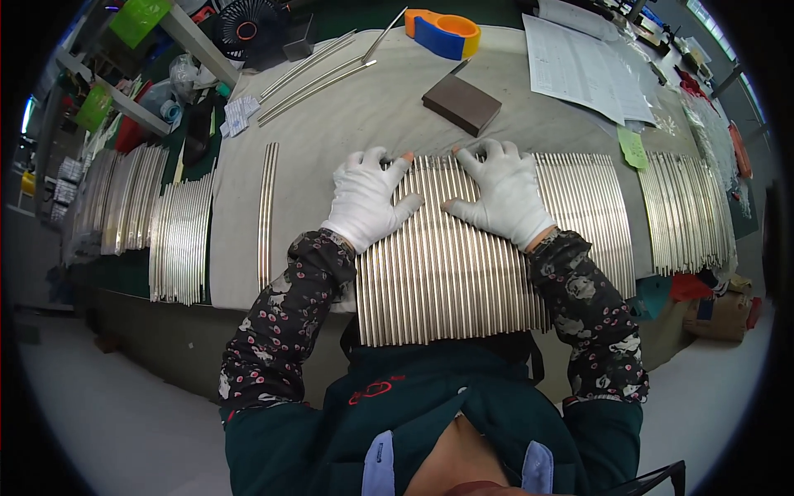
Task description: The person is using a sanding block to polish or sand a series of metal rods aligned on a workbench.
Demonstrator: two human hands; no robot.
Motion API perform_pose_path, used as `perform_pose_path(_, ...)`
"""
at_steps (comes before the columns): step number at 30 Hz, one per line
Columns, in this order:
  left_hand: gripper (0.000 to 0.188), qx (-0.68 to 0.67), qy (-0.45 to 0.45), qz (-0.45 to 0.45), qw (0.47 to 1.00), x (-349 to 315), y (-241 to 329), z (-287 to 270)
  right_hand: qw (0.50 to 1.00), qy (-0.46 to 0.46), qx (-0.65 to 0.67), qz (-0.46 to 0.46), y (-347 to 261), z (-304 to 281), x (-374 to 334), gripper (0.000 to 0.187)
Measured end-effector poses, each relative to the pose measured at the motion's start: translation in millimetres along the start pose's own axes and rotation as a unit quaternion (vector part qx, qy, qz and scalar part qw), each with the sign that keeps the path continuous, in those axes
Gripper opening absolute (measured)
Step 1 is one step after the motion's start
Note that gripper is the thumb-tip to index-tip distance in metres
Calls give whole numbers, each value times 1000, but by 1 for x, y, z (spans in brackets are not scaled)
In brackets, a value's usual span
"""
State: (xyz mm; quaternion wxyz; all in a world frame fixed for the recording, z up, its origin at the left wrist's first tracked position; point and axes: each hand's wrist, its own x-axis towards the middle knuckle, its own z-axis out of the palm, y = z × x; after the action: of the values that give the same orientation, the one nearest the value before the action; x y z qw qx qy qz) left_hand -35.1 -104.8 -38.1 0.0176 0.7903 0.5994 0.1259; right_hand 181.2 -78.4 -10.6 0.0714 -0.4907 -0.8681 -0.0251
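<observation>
A broad row of slim silvery metal rods [447,281] lies side by side before me, the near ends reaching over the table's front edge. My left hand [368,198] rests on the row's far left part, its thumb and forefinger spread over the rods. Opposite it, my right hand [504,190] lies on the far part further right, thumb stretched toward the left one. Both wear white gloves with some fingertips bare. Neither hand is wrapped round a rod. To the right of my right hand, more rods [583,198] lie slightly further back.
A few rods [268,215] lie left of my left hand. Further bundles stand left [180,240] and right [686,215]. Behind are a dark brown block [461,103], a blue-and-orange tape dispenser [443,35], loose rods [318,87] and paper sheets [579,74].
</observation>
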Motion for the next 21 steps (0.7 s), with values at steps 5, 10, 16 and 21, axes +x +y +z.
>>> perform_pose_path(5, 62, 0, 4, 5, 1000, -13, 4, 2, 1000, -27, -4, 11, -6, -4, -8, 72)
perform_pose_path(10, 66, -14, 3, 17, 1000, -36, 16, -2, 999, -26, 23, 8, -10, -7, -27, 81)
perform_pose_path(16, 68, -63, 26, 57, 996, -45, 9, -12, 992, 115, 11, -43, 1, -21, -57, 71)
perform_pose_path(21, 93, -117, -162, 143, 969, -114, -24, -67, 910, 63, 331, 243, 17, -69, -156, 19)
